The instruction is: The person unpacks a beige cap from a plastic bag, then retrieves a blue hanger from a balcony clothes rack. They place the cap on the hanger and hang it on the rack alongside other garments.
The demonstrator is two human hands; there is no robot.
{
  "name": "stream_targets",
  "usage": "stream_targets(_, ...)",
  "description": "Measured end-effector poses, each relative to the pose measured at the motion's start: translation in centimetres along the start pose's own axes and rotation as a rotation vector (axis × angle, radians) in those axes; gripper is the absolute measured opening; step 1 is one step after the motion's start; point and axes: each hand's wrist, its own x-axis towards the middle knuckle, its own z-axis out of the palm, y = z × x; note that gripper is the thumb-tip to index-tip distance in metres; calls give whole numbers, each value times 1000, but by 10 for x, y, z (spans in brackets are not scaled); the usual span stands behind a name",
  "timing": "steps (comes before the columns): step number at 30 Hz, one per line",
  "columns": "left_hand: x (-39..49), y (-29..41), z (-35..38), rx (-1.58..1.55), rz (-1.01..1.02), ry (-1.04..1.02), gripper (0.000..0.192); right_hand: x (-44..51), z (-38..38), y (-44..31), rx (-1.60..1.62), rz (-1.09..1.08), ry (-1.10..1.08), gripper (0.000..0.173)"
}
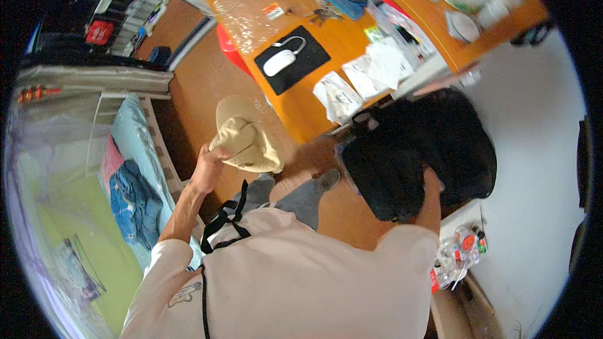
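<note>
A beige cloth baseball cap (247, 143) is pinched at its edge by my left hand (207, 169), with the brim pointing away from me. It hangs over the floor in front of my legs. My right hand (432, 180) reaches to a large black fabric item (400, 146), perhaps a bag or a garment. Its fingers are partly lost against the dark cloth, so I cannot tell whether they grip it. The black item lies to the right, beside the desk corner and the white wall.
Ahead stands an orange wooden desk (301, 117) with a white mouse (279, 62) on a black mouse pad (313, 52), crumpled white papers (337, 96) and keys (322, 15). Jeans (134, 202) lie on a netted bed at left. Clear plastic packaging (457, 259) sits low at right.
</note>
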Motion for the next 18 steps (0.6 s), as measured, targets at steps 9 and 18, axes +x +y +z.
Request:
stream_targets(9, 3, 15, -32, -100, -30, 24, 53, -28, -16, 4, -568, -217, -43, 40)
stream_targets(18, -11, 59, -58, -548, -55, 19, 45, -21, -50, 32, -570, -213, 68, 30)
